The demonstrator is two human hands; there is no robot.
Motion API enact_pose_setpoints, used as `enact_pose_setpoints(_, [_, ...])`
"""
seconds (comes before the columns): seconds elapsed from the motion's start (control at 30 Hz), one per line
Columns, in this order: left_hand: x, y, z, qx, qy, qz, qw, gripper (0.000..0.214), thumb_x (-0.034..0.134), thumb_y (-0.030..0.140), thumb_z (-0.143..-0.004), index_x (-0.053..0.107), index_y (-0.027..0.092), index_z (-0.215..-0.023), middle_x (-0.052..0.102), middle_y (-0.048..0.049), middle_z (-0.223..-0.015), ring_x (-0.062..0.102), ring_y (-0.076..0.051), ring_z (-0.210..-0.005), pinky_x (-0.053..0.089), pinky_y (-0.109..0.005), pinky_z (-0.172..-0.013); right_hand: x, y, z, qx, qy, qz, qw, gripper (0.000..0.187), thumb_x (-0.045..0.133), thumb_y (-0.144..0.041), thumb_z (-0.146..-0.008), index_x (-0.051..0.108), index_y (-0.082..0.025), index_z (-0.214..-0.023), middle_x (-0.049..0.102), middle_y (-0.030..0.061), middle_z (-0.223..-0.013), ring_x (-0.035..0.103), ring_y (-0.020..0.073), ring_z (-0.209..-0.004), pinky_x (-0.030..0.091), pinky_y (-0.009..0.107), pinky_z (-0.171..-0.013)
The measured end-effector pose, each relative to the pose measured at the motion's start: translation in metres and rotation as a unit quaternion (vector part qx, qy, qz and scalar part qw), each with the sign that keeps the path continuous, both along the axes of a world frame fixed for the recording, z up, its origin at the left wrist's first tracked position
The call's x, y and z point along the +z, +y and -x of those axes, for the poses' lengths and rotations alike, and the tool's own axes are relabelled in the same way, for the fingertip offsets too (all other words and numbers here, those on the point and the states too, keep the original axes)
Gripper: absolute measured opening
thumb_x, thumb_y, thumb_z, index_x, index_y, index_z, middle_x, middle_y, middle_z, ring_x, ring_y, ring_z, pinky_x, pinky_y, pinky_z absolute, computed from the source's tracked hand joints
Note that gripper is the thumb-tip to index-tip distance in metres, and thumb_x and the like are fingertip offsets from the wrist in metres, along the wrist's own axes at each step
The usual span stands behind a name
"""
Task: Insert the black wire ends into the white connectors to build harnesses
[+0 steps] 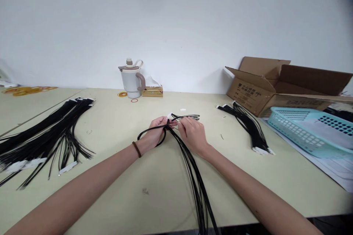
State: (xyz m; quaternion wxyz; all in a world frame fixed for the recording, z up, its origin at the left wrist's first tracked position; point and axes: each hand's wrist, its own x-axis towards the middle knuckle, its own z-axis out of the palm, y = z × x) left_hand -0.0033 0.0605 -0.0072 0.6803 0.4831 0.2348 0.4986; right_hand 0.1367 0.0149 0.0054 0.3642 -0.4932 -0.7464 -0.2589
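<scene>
A bundle of thin black cables [193,165] runs from between my hands down over the table's front edge. My left hand [154,132] is closed around the cables near their upper end, where one black loop curls back over the wrist. Just to the right, my right hand [193,132] has its fingers pinched at the same bundle; what exactly lies between those fingertips is hidden. A small white connector [169,116] shows above the left fingertips. Behind the right hand, thin wire ends [194,116] spread along the table.
Several black cable bundles [55,132] lie at left, another bundle [252,128] at right. A tumbler [131,80], a tissue box [152,91] and rubber bands [27,90] stand or lie toward the wall. An open cardboard box [253,93] and a turquoise basket [306,136] occupy the right.
</scene>
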Motion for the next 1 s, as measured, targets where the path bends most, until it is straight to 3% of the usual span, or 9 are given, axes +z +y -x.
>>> enact_pose_setpoints(0.3, [-0.0014, 0.0009, 0.0006, -0.013, 0.038, -0.045, 0.998, 0.026, 0.059, 0.039, -0.075, 0.061, 0.014, -0.073, 0.065, -0.0056, -0.074, 0.058, -0.016, -0.075, 0.041, -0.028, -0.073, -0.0028, 0.0, -0.0003, -0.002, 0.029, 0.037, 0.999, 0.026, 0.038, -0.019, -0.088, 0.047, -0.019, -0.063, 0.052, -0.0018, -0.059, 0.044, 0.0115, -0.058, 0.027, 0.025, -0.055])
enact_pose_setpoints(0.43, [0.0, 0.0, 0.0005, -0.001, 0.042, -0.051, 0.998, 0.026, 0.06, 0.04, -0.074, 0.058, 0.014, -0.069, 0.061, -0.0025, -0.069, 0.053, -0.013, -0.066, 0.039, -0.026, -0.069, 0.0004, -0.0009, -0.0009, -0.007, -0.024, -0.006, 1.0, 0.025, 0.043, -0.02, -0.087, 0.05, -0.019, -0.063, 0.053, 0.0001, -0.062, 0.041, 0.0138, -0.064, 0.026, 0.027, -0.055])
enact_pose_setpoints(0.57, [0.0027, -0.003, 0.0006, -0.001, 0.072, -0.064, 0.995, 0.029, 0.06, 0.041, -0.074, 0.055, 0.014, -0.066, 0.055, -0.0005, -0.066, 0.046, -0.011, -0.062, 0.036, -0.024, -0.065, 0.0048, -0.0013, -0.0016, -0.016, -0.049, -0.042, 0.998, 0.021, 0.05, -0.023, -0.084, 0.053, -0.019, -0.064, 0.059, 0.0039, -0.081, 0.044, 0.0173, -0.077, 0.03, 0.028, -0.06])
enact_pose_setpoints(0.73, [0.0031, -0.0042, 0.0009, -0.039, 0.09, -0.084, 0.992, 0.03, 0.056, 0.042, -0.077, 0.052, 0.014, -0.066, 0.05, 0.0009, -0.063, 0.043, -0.01, -0.061, 0.034, -0.024, -0.064, 0.0038, 0.0014, -0.0035, 0.048, -0.031, 0.018, 0.998, 0.022, 0.042, -0.019, -0.088, 0.052, -0.018, -0.069, 0.059, 0.0069, -0.112, 0.048, 0.0208, -0.1, 0.038, 0.033, -0.075])
enact_pose_setpoints(0.87, [0.0013, -0.0031, 0.0009, -0.044, 0.089, -0.079, 0.992, 0.031, 0.058, 0.042, -0.076, 0.051, 0.014, -0.065, 0.048, 0.0015, -0.062, 0.041, -0.01, -0.061, 0.034, -0.024, -0.063, 0.0005, 0.0032, -0.0039, 0.091, 0.027, 0.082, 0.992, 0.023, 0.038, -0.018, -0.089, 0.05, -0.019, -0.07, 0.06, 0.0056, -0.112, 0.051, 0.0185, -0.094, 0.042, 0.033, -0.076])
enact_pose_setpoints(1.0, [0.0008, -0.003, 0.0012, -0.05, 0.078, -0.07, 0.993, 0.03, 0.059, 0.042, -0.074, 0.055, 0.013, -0.068, 0.051, -0.0004, -0.066, 0.043, -0.011, -0.063, 0.035, -0.024, -0.064, -0.0003, 0.0029, -0.0043, 0.098, 0.044, 0.083, 0.991, 0.021, 0.038, -0.019, -0.089, 0.051, -0.02, -0.072, 0.06, 0.0045, -0.111, 0.052, 0.0175, -0.086, 0.043, 0.032, -0.074])
